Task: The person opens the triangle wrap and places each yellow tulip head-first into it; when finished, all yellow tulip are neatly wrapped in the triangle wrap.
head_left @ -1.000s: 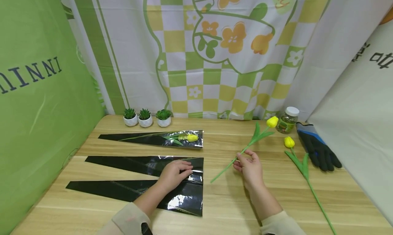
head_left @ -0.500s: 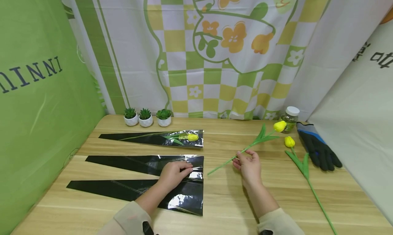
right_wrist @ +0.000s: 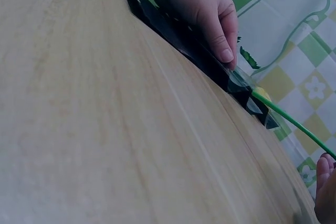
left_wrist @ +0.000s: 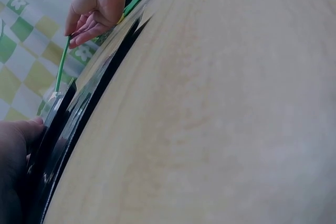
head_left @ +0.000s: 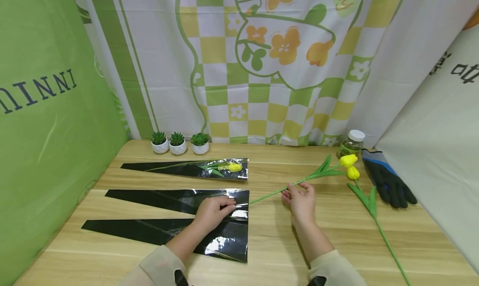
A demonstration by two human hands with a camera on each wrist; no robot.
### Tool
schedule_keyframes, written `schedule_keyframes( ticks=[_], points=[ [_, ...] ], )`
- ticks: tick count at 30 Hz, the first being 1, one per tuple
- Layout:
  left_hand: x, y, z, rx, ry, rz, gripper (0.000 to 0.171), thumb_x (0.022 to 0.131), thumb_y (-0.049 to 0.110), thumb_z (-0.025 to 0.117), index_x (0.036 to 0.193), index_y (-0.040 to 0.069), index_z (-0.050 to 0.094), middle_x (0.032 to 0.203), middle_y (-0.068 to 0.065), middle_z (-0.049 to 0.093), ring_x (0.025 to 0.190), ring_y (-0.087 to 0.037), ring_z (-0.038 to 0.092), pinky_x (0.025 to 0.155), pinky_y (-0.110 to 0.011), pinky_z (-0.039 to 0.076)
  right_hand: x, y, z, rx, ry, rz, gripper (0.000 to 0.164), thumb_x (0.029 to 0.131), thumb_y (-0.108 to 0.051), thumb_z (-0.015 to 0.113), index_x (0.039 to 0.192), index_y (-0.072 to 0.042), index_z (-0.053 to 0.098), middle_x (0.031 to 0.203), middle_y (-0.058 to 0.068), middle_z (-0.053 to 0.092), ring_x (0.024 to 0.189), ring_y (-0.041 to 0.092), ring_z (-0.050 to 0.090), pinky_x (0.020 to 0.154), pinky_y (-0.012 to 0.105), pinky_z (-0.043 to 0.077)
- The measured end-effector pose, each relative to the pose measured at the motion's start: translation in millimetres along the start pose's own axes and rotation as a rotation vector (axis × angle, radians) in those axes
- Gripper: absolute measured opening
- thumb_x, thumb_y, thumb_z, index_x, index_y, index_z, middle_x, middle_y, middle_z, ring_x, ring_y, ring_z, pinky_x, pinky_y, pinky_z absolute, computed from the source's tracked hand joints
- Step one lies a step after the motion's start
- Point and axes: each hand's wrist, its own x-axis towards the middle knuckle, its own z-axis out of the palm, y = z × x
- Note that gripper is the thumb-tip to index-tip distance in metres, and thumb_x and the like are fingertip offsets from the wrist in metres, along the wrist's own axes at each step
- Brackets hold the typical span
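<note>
Yellow tulip (head_left: pixel 324 174), pinched at its stem by curled fingers of the right hand (head_left: pixel 302 205), has its lower end at the mouth of the middle black wrapper (head_left: pixel 168 199), which the left hand (head_left: pixel 212 212) closely pinches.

Pretty plain getup tbh: left sleeve (head_left: pixel 149 271) and right sleeve (head_left: pixel 337 269) are both pale beige and kinda loose. Left one's got a faint pinkish smudge (head_left: pixel 161 264). Small black piece (head_left: pixel 181 277) at that cuff, another black bit (head_left: pixel 317 281) at the other, both cropped. Left hand (head_left: pixel 213 211) and right hand (head_left: pixel 302 205) are bare.
</note>
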Motion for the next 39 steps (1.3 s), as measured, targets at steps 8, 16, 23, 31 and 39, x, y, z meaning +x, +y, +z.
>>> schedule_keyframes(
  ticks=[8,16,23,31,39],
  points=[
    [0.2,0.5,0.3,-0.002,0.008,0.001,0.019,0.09,0.023,0.071,0.103,0.013,0.078,0.107,-0.004,0.076,0.109,-0.024,0.069,0.096,-0.043,0.054,-3,5,6,-0.02,-0.031,0.027,0.035,0.099,-0.006,0.054,0.125,-0.004,0.031,0.091,0.004,0.056,0.07,0.006,0.066,0.071,0.018,0.059],
    [1.8,3.2,2.8,-0.009,0.048,-0.019,0.021,0.091,0.023,0.07,0.106,0.011,0.077,0.112,-0.004,0.074,0.116,-0.025,0.066,0.1,-0.046,0.051,-14,13,17,0.016,-0.094,0.111,0.025,0.099,-0.007,0.054,0.116,-0.007,0.035,0.088,0.003,0.061,0.071,0.005,0.068,0.067,0.018,0.058],
    [1.4,4.8,4.0,-0.01,0.054,-0.008,0.02,0.09,0.021,0.071,0.106,0.012,0.077,0.111,-0.004,0.074,0.109,-0.024,0.068,0.096,-0.043,0.053,-23,19,25,0.016,-0.138,0.138,0.018,0.099,-0.004,0.053,0.111,-0.001,0.04,0.086,0.004,0.063,0.07,0.006,0.067,0.067,0.02,0.059],
    [4.0,5.1,4.4,-0.022,0.056,0.013,0.026,0.09,0.02,0.071,0.113,0.01,0.074,0.112,-0.006,0.073,0.112,-0.026,0.063,0.098,-0.046,0.05,-30,22,30,0.029,-0.171,0.156,0.021,0.098,-0.003,0.053,0.114,0.001,0.04,0.085,0.005,0.065,0.071,0.007,0.067,0.067,0.02,0.059],
    [5.8,8.9,4.7,-0.007,0.08,0.045,0.015,0.088,0.017,0.072,0.101,0.01,0.077,0.102,-0.003,0.074,0.104,-0.024,0.065,0.096,-0.042,0.051,-38,23,37,0.018,-0.213,0.172,0.024,0.098,-0.002,0.052,0.117,0.005,0.04,0.09,0.008,0.066,0.075,0.009,0.069,0.069,0.021,0.059]
  ],
)
